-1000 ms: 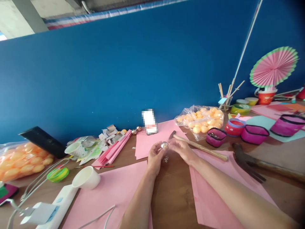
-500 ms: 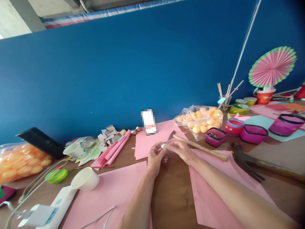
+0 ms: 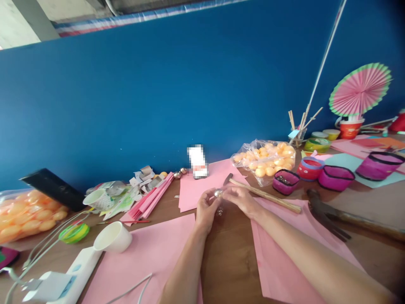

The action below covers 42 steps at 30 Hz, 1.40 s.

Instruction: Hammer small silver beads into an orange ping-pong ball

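Observation:
At the middle of the table, my left hand (image 3: 207,209) is closed around a small shiny silver ball (image 3: 218,193), holding it from the left. My right hand (image 3: 238,199) meets it from the other side, its thumb and fingers pinched at the ball's right edge. Whether a tiny part sits between those fingers is too small to tell. Just below the ball, a few small shiny pieces (image 3: 220,212) show near the left hand. A small hammer with a wooden handle (image 3: 268,196) lies behind and right of my right hand. Pink paper (image 3: 202,194) lies behind both hands.
A claw hammer (image 3: 329,213) lies at the right, near purple fabric bins (image 3: 336,178). A bag of orange balls (image 3: 265,158) stands behind. At left are a white cup (image 3: 113,237), a power strip (image 3: 84,264) with cables and folded pink strips (image 3: 152,198). A blue panel (image 3: 158,84) closes the back.
Both hands stay at the silver ball with almost the same grip. The whole view shifts very slightly; nothing else has visibly moved.

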Motion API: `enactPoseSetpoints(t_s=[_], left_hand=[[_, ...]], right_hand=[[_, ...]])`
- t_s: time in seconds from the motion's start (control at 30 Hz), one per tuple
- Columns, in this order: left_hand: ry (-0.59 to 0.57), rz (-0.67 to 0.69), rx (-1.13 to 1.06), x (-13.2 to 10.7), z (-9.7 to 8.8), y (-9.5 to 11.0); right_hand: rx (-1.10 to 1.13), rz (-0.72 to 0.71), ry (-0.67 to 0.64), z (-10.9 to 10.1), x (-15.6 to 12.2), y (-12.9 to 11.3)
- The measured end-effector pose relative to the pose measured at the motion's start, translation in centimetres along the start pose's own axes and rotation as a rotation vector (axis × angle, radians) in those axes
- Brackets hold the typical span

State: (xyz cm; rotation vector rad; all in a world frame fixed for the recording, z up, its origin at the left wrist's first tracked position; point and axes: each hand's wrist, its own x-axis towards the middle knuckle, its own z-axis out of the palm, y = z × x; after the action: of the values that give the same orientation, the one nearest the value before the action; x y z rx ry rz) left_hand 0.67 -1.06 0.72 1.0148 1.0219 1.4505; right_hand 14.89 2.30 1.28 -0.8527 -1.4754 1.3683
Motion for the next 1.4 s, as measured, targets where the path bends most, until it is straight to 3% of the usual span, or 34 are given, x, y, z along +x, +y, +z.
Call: enactPoseSetpoints(t_s=[0.27, 1.4], left_hand=[[-0.002, 0.02, 0.002, -0.22, 0.15, 0.32], [-0.017, 0.039, -0.008, -0.08, 0.13, 0.1]], right_hand=[[-0.009, 0.023, -0.021, 0.21, -0.1, -0.8], [-0.035, 0.037, -0.011, 0.01, 0.06, -0.17]])
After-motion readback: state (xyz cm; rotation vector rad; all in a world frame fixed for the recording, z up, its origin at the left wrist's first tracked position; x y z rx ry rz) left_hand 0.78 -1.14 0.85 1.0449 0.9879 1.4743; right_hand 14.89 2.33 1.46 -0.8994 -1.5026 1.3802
